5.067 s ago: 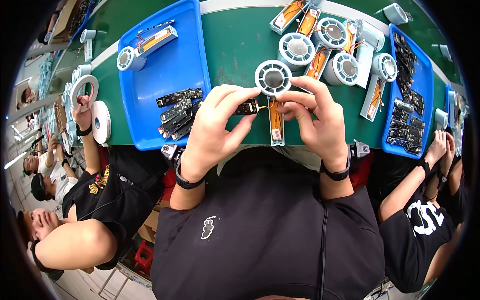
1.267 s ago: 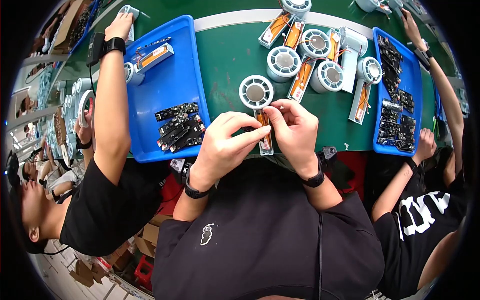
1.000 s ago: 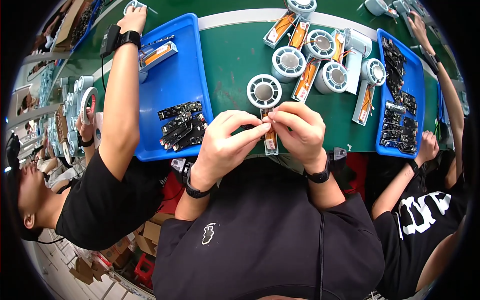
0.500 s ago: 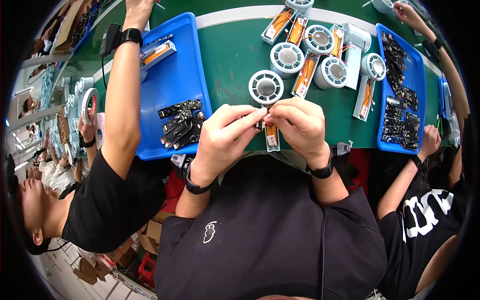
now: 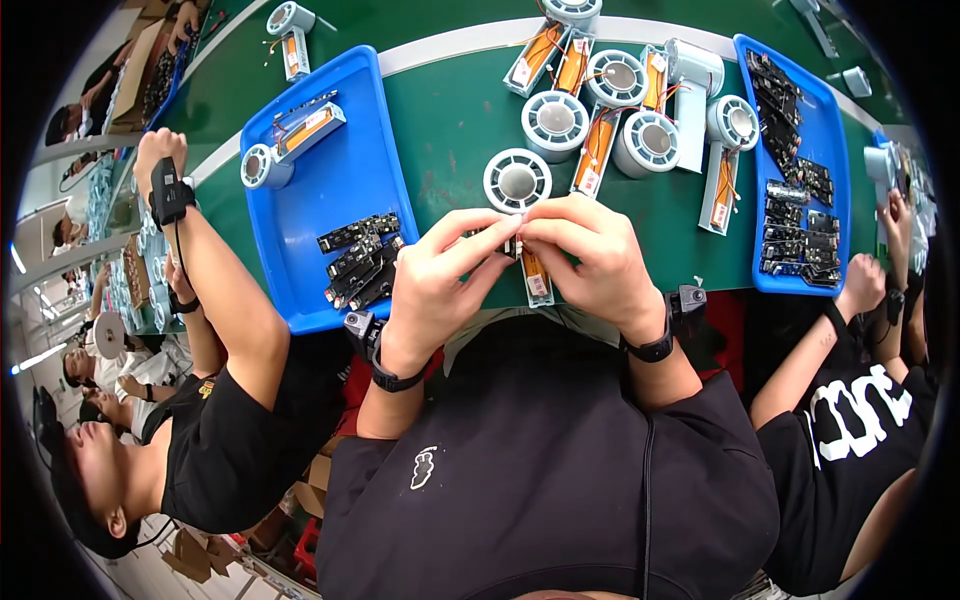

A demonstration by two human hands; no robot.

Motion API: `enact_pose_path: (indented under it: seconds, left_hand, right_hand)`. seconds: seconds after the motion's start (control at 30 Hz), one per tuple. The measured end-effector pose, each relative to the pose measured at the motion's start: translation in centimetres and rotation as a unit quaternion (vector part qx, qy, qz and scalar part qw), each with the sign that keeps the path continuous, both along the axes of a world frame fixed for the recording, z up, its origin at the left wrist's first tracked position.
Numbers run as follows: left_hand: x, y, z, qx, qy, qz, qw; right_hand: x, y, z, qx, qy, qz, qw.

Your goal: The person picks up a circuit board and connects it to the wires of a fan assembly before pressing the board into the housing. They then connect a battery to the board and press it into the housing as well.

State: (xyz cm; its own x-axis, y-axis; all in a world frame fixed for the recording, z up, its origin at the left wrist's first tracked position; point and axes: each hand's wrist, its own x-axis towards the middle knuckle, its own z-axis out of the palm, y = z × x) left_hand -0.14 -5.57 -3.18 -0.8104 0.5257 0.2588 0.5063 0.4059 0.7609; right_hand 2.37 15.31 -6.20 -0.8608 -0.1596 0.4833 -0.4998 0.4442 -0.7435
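My left hand and my right hand meet over the green table near its front edge. Together they pinch a small dark circuit board between their fingertips. Wires tie it to a white round fan unit just beyond my fingers and an orange battery strip lying under my right hand. Both wrists wear dark bands.
A blue tray on the left holds a pile of black circuit boards and one fan assembly. Several finished fan units lie ahead. A second blue tray of boards lies on the right. People work on both sides.
My hands stay joined on the small board, shifting slightly. The person on the left has drawn the outstretched arm back from the far side of the blue tray.
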Motion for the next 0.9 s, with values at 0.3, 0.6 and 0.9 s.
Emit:
enact_pose_path:
  seconds: [0.3, 0.6, 0.9]
  left_hand:
    - [-0.3, -0.3, -1.0, 0.048, 0.000, -0.013, 0.999]
    - [-0.3, -0.1, -0.8, 0.069, -0.004, -0.008, 0.998]
    - [0.0, 0.3, -0.8, 0.093, -0.014, 0.014, 0.995]
  right_hand:
    - [0.0, 0.1, 0.2, -0.116, -0.103, 0.012, 0.988]
    - [-0.1, 0.0, -0.3, -0.128, -0.073, 0.019, 0.989]
    - [0.3, -0.2, -0.5, -0.194, -0.152, 0.019, 0.969]
